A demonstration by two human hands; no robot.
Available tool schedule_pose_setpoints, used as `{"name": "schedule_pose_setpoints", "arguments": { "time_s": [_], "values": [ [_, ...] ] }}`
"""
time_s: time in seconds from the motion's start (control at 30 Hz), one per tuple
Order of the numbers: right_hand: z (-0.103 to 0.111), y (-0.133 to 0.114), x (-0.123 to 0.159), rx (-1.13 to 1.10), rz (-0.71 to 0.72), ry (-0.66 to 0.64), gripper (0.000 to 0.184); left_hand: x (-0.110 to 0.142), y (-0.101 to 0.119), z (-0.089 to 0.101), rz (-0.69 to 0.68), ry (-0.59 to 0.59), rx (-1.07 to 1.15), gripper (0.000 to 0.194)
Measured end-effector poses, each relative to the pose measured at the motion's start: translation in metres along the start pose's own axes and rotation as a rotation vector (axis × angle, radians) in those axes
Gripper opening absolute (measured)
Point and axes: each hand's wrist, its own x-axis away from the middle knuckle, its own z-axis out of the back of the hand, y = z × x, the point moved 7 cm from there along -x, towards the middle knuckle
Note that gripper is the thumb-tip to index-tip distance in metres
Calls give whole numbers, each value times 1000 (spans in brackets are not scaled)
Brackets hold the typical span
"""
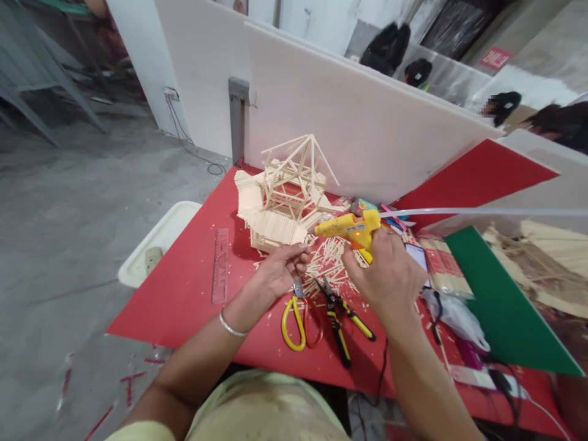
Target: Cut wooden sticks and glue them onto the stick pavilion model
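My right hand (395, 266) grips a yellow glue gun (351, 228), a clear glue stick trailing from its back and its nozzle pointing left. Just below the nozzle, my left hand (285, 268) has its fingers pinched together; pale wood shows at the fingertips, but I cannot make out what they hold. Behind that hand stands a model building (289, 196) of thin wooden sticks, with slatted roof panels and an open pointed frame on top. Loose cut sticks (333, 260) lie under the glue gun. Scissors (294, 321) with yellow and red handles and black-and-yellow pliers (340, 324) lie nearer me.
A clear ruler (220, 266) lies left on the red table (169, 306). Stick packs (443, 263), a plastic bag (459, 318), a power strip (482, 381) and a green board (509, 306) are at right. White partitions (349, 116) rise behind; people are beyond them.
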Motion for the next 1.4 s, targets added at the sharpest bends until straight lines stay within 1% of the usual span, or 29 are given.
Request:
{"name": "schedule_pose_setpoints", "arguments": {
  "time_s": [0.2, 0.37, 0.73, 0.97, 1.1, 1.23, 1.4],
  "values": [
    [3, -3, -4, 49, 68, 14, 42, -2, 2, 2, 5, 29, 30, 4],
    [2, -6, -4, 51, 89, 21, 38, -1, 2, 2, -5, 21, 29, 3],
    [6, -11, -7, 84, 156, 70, 35, 0, 3, 3, -41, 15, -17, 9],
    [4, -9, -6, 81, 128, 44, 37, -1, 1, 5, -81, -11, -86, 15],
    [6, -10, -4, 98, 142, 46, 37, -1, 1, 6, -120, -36, -136, 22],
    [9, -12, -3, 84, 164, 58, 35, -1, 0, 7, -119, -46, -155, 28],
    [7, -11, -2, 42, 149, 20, 37, 0, 0, 7, -121, -51, -151, 30]
  ]
}}
